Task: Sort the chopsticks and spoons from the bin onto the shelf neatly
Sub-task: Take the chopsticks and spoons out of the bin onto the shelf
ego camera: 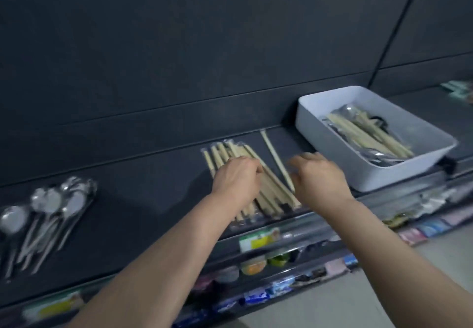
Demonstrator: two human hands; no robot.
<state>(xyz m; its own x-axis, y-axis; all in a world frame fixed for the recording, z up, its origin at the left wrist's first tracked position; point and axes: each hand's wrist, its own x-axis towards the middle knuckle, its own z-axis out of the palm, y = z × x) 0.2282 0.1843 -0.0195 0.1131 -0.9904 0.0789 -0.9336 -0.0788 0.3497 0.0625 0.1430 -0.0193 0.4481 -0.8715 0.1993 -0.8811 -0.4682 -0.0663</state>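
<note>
**Pale wood on a dark shelf, with one pair lying astray**

Wooden chopsticks in clear wrappers form a loose stack (266,194) on the middle of the shelf (153,179). Their long axes run from the front edge back and to the left. The left hand (236,178) lies on top of this stack, knuckles up and fingers bent down onto the wrappers. Whether it pinches one or only presses cannot be told.

A single pair (275,158) lies just right of the stack, apart from it and roughly parallel. Its near end meets the thumb side of the right hand (318,176). That hand is blurred with fingers loosely bent, and I cannot tell if it has hold of the pair.

The right hand is plainly the nearer one to the stray pair, so it is probably the one to slide the pair leftward against the stack, keeping its axis in line with the others.

The white bin (399,176) sits on the shelf just beyond the right hand, with more chopsticks (371,135) and metal spoons (378,157) inside. Sorted spoons (51,204) lie far left, so the job looks partly done.
</note>
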